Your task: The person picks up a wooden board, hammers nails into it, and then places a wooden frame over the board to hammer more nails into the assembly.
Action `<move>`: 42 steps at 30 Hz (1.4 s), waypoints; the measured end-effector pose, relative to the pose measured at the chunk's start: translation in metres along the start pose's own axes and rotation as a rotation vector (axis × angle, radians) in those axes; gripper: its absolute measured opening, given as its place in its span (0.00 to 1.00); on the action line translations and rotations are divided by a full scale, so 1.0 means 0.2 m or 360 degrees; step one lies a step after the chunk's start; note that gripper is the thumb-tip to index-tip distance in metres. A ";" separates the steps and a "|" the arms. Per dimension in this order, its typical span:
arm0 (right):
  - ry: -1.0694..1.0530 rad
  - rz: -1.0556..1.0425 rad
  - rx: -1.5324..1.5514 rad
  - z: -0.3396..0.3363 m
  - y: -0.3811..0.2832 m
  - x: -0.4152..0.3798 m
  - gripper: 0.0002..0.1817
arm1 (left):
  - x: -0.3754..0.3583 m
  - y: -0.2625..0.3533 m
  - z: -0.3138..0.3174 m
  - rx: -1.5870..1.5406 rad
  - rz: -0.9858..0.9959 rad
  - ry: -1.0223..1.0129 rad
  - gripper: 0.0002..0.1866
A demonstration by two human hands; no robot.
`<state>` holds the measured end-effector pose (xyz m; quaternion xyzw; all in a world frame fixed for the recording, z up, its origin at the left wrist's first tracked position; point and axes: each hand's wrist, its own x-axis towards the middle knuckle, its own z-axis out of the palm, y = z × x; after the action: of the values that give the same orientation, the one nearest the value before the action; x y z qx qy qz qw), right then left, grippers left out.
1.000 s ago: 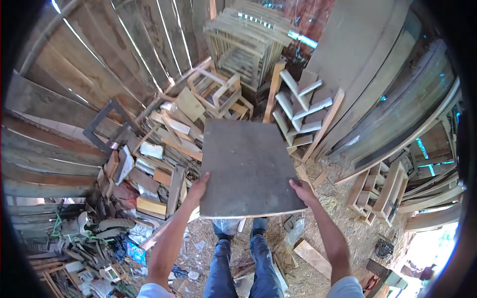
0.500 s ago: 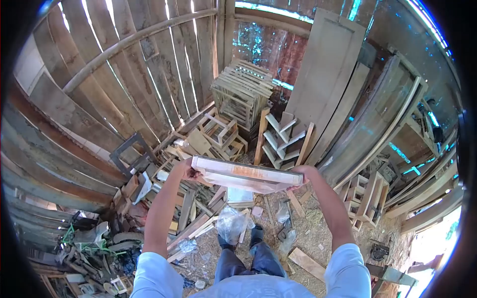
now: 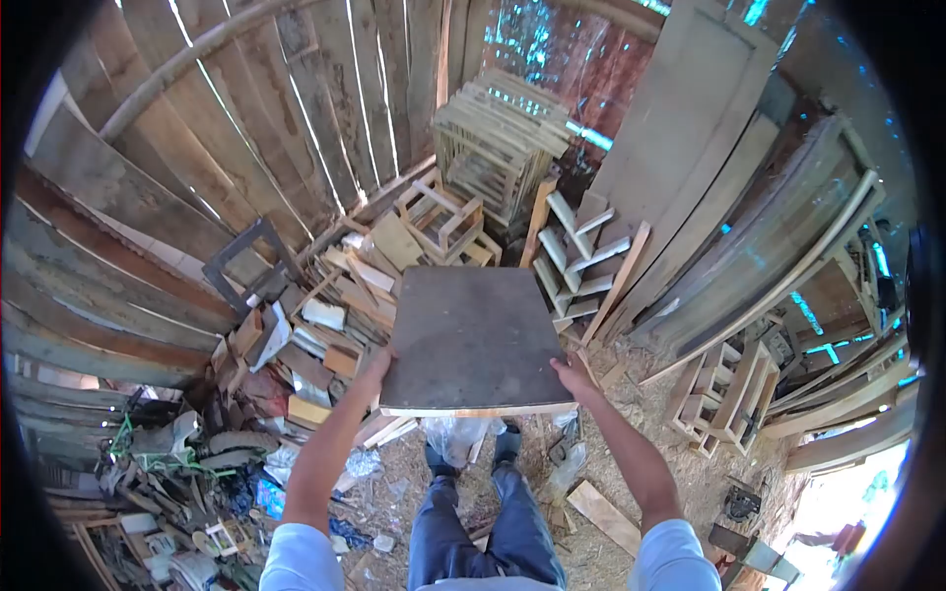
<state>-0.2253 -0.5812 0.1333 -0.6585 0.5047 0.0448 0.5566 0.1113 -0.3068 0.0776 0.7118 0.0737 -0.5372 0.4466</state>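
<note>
A dark, flat, square wooden panel (image 3: 478,340) with a pale wood edge is held up in front of my body, its dark face turned toward me. My left hand (image 3: 381,366) grips its left side, with most of the fingers hidden behind the edge. On the opposite side my right hand (image 3: 574,376) holds the panel, thumb along the edge and the other fingers mostly out of sight. Below the near edge, a crumpled clear plastic bag (image 3: 455,439) lies close to my feet.
Slatted wooden frames (image 3: 498,148) are stacked at the back, beside small wooden frames (image 3: 440,219). Scrap wood (image 3: 325,340) covers the floor at left. Tall boards (image 3: 680,128) lean on the right wall. A wooden rack (image 3: 724,394) stands at right; a loose plank (image 3: 603,517) lies on the floor.
Both hands have tilted the panel, so its dark face now shows instead of its pale edge and underside. The hands sit slightly lower, and the head view has shifted.
</note>
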 end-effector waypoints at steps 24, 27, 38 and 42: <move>0.0667 -0.0566 -0.0273 0.47 1.32 0.89 0.41 | 1.13 -1.16 0.59 0.0309 0.0762 0.0598 0.37; 0.0594 -0.0500 -0.0294 0.47 1.29 0.88 0.42 | 1.19 -1.13 0.54 0.0718 0.0640 0.0634 0.39; 0.0860 -0.0591 -0.0445 0.60 1.24 0.86 0.50 | 1.02 -0.86 0.81 0.2096 0.1183 0.0266 0.55; 0.0968 -0.0547 -0.0488 0.62 1.23 0.81 0.47 | 1.00 -0.86 0.87 0.2082 0.1095 0.0344 0.51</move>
<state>-0.2594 -0.5526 -0.1831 -0.7924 0.5164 -0.1716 0.2758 -0.0284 -0.4053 -0.1885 0.8638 -0.4443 -0.2284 0.0651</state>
